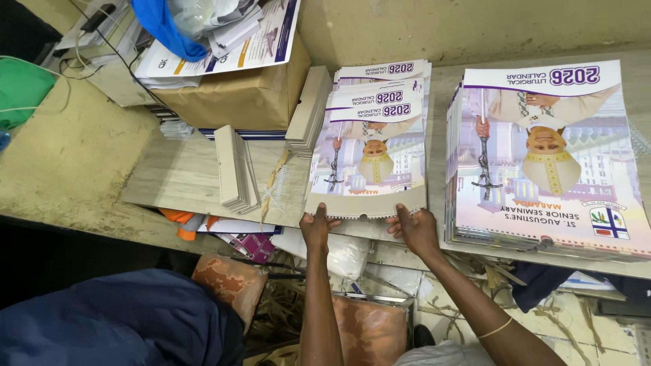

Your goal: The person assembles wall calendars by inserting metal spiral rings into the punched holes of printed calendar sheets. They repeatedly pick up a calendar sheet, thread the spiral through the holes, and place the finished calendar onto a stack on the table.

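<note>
A stack of printed calendars (369, 156) with a robed figure on the cover lies upside down in front of me on a wooden board (176, 176). My left hand (317, 229) grips its near edge at the left corner, thumb on top. My right hand (415, 229) holds the same edge at the right, fingers spread on the cover. A row of punched holes runs along that near edge. A larger pile of the same calendars (549, 156) sits just to the right.
Grey card backing sheets (236, 169) and a second card stack (308, 112) lie to the left, with white wire binding (274, 190) between. A brown paper parcel (237, 91) with papers and blue cloth stands behind. Scraps and bags litter the floor below.
</note>
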